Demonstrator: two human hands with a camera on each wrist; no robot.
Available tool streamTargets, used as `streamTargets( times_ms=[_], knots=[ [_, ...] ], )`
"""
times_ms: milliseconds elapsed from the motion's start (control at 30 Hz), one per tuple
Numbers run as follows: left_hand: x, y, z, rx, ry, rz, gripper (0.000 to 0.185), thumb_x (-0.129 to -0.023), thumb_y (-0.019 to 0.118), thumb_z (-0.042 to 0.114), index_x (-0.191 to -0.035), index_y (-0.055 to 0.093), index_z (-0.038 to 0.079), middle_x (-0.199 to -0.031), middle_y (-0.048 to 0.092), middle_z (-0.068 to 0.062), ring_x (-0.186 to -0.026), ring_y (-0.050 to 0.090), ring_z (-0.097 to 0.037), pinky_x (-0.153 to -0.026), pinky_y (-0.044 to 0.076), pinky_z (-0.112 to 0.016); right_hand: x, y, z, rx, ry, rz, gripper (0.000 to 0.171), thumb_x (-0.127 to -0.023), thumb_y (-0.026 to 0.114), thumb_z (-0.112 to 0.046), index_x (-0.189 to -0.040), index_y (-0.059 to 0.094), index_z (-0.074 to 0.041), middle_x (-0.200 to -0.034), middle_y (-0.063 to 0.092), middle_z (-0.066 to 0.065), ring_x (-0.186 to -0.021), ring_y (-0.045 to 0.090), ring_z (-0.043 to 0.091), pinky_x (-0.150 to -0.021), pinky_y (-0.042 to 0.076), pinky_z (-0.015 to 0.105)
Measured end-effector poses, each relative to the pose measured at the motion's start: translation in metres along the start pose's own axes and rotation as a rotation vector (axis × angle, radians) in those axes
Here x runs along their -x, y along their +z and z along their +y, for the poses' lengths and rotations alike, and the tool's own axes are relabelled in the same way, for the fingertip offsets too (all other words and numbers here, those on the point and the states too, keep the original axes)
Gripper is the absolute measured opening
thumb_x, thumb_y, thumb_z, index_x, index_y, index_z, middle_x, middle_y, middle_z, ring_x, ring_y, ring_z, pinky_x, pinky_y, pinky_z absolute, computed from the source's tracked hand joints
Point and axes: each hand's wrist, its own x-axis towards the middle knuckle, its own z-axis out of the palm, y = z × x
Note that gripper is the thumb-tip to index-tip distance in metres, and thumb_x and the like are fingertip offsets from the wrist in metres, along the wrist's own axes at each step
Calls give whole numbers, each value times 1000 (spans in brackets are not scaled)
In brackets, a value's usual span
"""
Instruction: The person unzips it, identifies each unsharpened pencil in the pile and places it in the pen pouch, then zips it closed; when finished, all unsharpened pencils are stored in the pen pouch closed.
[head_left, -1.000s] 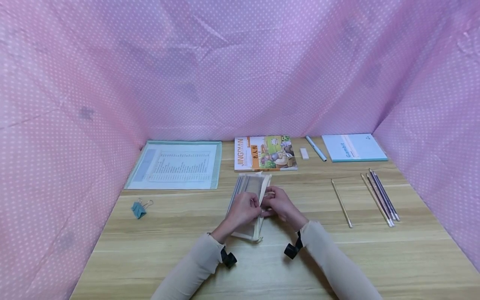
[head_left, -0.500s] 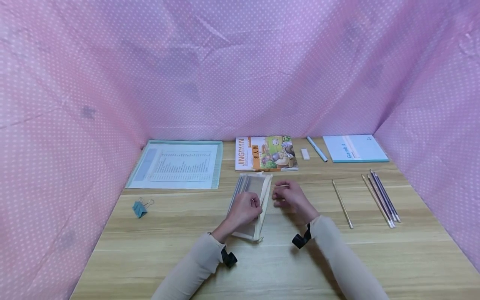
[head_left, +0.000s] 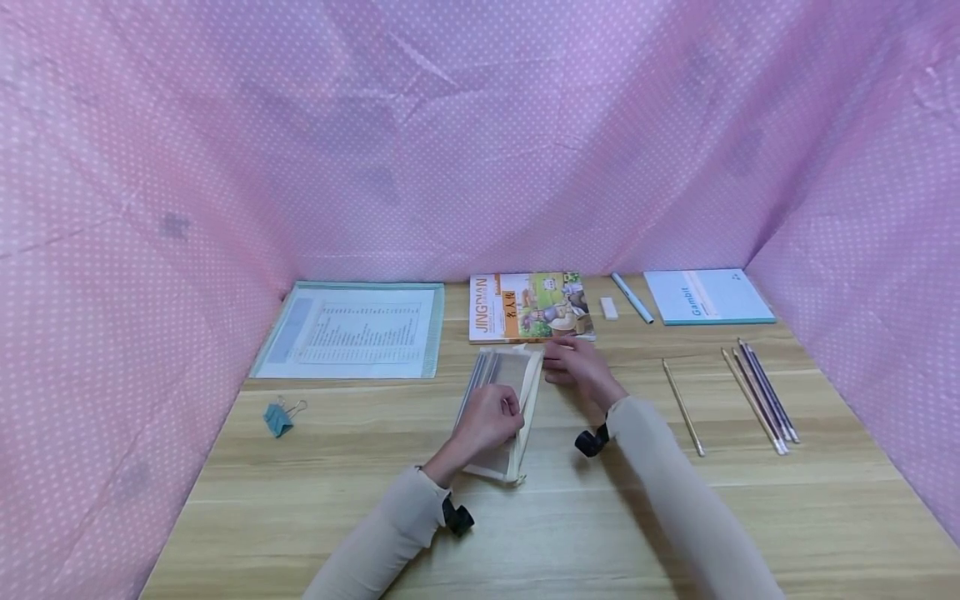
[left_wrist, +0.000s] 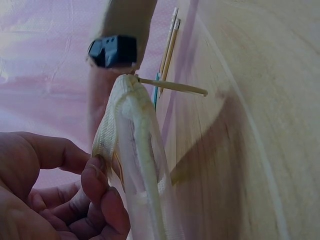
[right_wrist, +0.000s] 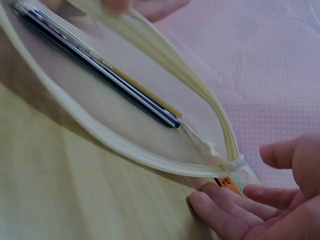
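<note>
A see-through mesh pencil case [head_left: 512, 365] with a cream zipper edge [right_wrist: 107, 136] lies at the middle of the table. Its mouth gapes in the right wrist view, and several pencils [right_wrist: 112, 75] show inside. My left hand [head_left: 489, 417] pinches one side of the zipper edge between thumb and index finger, as the left wrist view shows. At the case's far end is my right hand [head_left: 583, 371], thumb apart from the fingers and nothing between them. Its fingertips are right by the zipper's end corner [right_wrist: 235, 162].
Behind the case lies a picture-covered book [head_left: 532, 307], with an eraser [head_left: 608, 308], a pen [head_left: 632, 297] and a blue notebook [head_left: 708, 296] to its right. Loose pencils [head_left: 757, 400] lie at right. A document folder [head_left: 348, 329] and binder clip [head_left: 278, 419] are at left.
My right hand has let go of the zipper edge beside my left hand, drawn off to the right, then moved away toward the case's far end. The left hand keeps its place.
</note>
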Motion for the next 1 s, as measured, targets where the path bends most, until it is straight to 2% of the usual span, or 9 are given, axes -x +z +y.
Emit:
streamTargets(
  times_ms=[67,167,333,467,567,733,1000],
  knots=[
    [0,0,0,0,1,1,9,-81,66,3,-74,65,8,-59,58,2,-49,51,-6,-45,37,-19,-4,3,-3,25,-4,-28,57,-103,51,-28,-149,38,2,-144,51,29,-121,64,31,-89,59,33],
    [1,0,-1,-1,4,4,9,-80,66,3,-73,65,7,-58,58,2,-49,50,-7,-45,37,-19,-10,8,-6,63,-6,-44,54,-102,53,-28,-145,44,3,-139,56,28,-108,69,26,-86,60,34],
    [1,1,-3,-5,-4,-5,8,-80,67,3,-73,65,7,-58,57,3,-49,50,-7,-46,37,-19,-15,15,-7,109,2,9,43,-98,61,-20,-134,56,2,-118,68,16,-84,70,11,-76,61,31],
    [0,1,-3,-33,0,-10,10,-80,67,3,-72,65,8,-58,55,4,-51,49,-7,-46,37,-19,-17,16,-6,106,2,49,36,-94,65,-11,-126,60,5,-106,67,8,-75,67,8,-70,61,28],
    [0,1,-3,-66,12,-8,11,-79,68,2,-71,64,8,-59,54,4,-52,49,-7,-47,37,-18,-18,17,-4,105,-6,75,34,-92,66,-7,-123,63,7,-106,67,10,-72,67,8,-69,61,27],
    [1,3,-2,-150,20,5,13,-78,70,3,-69,63,9,-62,56,3,-56,50,-9,-50,39,-20,-20,17,-3,143,-9,139,28,-88,69,-3,-115,67,7,-116,70,18,-69,66,7,-67,60,25],
    [9,5,5,-258,-38,7,11,-84,70,10,-76,63,12,-68,59,0,-57,53,-10,-49,42,-22,-21,18,-4,196,-27,172,24,-86,70,-2,-108,71,6,-118,70,20,-70,66,9,-67,59,23]
  ],
)
